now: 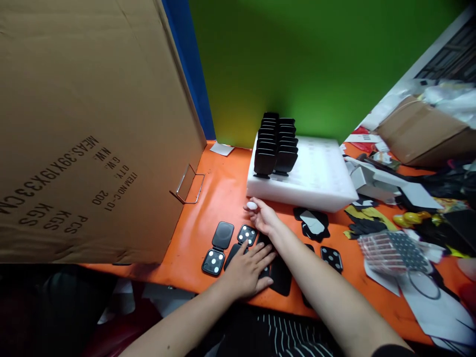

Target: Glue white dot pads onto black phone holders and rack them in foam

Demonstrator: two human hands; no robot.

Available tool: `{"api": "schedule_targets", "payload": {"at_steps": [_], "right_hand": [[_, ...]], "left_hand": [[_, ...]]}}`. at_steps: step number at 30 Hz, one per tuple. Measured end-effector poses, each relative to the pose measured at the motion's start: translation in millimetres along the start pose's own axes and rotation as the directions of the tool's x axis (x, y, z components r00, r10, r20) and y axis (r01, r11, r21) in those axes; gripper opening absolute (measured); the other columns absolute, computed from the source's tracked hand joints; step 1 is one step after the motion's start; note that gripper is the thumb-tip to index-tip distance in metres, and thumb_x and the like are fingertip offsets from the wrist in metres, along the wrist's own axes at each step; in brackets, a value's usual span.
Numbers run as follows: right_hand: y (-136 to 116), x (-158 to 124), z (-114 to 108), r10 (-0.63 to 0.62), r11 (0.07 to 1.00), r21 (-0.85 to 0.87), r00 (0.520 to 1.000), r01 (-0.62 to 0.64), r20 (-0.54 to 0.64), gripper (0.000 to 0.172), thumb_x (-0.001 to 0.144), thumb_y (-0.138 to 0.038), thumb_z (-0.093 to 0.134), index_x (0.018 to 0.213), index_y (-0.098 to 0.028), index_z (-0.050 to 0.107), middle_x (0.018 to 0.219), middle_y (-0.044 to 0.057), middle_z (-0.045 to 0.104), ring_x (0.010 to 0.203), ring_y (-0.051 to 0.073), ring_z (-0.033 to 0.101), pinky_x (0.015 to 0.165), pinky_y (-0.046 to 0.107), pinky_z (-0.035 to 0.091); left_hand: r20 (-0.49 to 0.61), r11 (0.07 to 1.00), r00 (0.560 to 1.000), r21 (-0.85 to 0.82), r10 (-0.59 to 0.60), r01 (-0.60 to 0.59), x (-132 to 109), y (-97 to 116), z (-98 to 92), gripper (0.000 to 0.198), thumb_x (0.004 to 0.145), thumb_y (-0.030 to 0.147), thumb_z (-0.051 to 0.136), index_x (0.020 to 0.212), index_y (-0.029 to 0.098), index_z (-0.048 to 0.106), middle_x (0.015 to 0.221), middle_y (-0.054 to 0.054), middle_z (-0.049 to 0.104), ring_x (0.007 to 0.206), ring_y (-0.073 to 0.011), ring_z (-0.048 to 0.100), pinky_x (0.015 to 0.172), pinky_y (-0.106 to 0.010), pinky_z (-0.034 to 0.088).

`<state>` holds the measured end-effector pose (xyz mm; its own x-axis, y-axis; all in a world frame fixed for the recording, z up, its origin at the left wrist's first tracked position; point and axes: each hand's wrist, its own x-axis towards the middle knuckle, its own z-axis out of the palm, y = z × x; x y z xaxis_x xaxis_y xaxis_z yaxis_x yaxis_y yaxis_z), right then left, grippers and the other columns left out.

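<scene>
My left hand (243, 272) lies flat with fingers stretched over several black square pieces, partly hiding them. Between the fingertips of my right hand (263, 216) is a small white round disc (252, 205), just in front of the foam block. Left of my hands, a black hinged piece (223, 235) lies opened out, its lower half (213, 262) bearing white dots. Another dotted black square (247, 235) sits by my left fingertips. A plain black flat piece (281, 275) lies beneath my right forearm, and one more dotted square (331, 259) is to its right.
Black plates (277, 144) stand in two rows on a white foam block (308, 186). A tall cardboard box (85, 134) borders the left, near a wire stand (191, 186). Black cut-outs (314, 223), gloves (366, 220) and a plastic-wrapped bundle (394, 253) crowd the right.
</scene>
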<state>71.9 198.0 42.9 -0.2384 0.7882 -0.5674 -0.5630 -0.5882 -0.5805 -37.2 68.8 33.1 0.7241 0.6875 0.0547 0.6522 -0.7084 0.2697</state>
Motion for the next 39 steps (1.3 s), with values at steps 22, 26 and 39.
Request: {"api": "schedule_targets", "payload": {"at_steps": [22,26,39], "right_hand": [[42.9,-39.7,-23.5,-0.578,0.663,-0.611,0.815,0.434,-0.048,0.035,0.069,-0.051,0.057,0.076,-0.017,0.058,0.061,0.002,0.063,0.046,0.012,0.051,0.044,0.023,0.042],[46.6,-36.7,-19.9,-0.610,0.590,-0.680,0.792,0.436,-0.021,0.033,0.072,-0.052,0.054,0.075,-0.019,0.057,0.054,0.000,0.061,0.046,0.014,0.054,0.047,0.025,0.043],[51.5,-32.5,-22.2,-0.634,0.503,-0.747,0.773,0.434,0.022,0.033,0.076,-0.050,0.049,0.071,-0.019,0.058,0.055,0.000,0.061,0.051,0.014,0.054,0.055,0.025,0.044]], "left_hand": [[-0.327,0.968,0.912,-0.110,-0.248,0.224,-73.3,5.1,2.7,0.023,0.082,0.020,0.045,0.099,0.023,0.061,0.101,-0.004,0.063,0.103,-0.0192,0.053,0.098,-0.042,0.032],[-0.376,0.964,0.891,-0.164,-0.255,0.207,-71.8,3.3,11.6,0.022,0.083,0.021,0.045,0.095,0.024,0.063,0.097,-0.003,0.065,0.099,-0.0188,0.055,0.101,-0.044,0.025],[-0.387,0.965,0.888,-0.174,-0.249,0.195,-72.1,1.2,17.3,0.020,0.081,0.021,0.048,0.094,0.024,0.062,0.096,0.000,0.066,0.097,-0.0170,0.057,0.101,-0.040,0.025]]}}
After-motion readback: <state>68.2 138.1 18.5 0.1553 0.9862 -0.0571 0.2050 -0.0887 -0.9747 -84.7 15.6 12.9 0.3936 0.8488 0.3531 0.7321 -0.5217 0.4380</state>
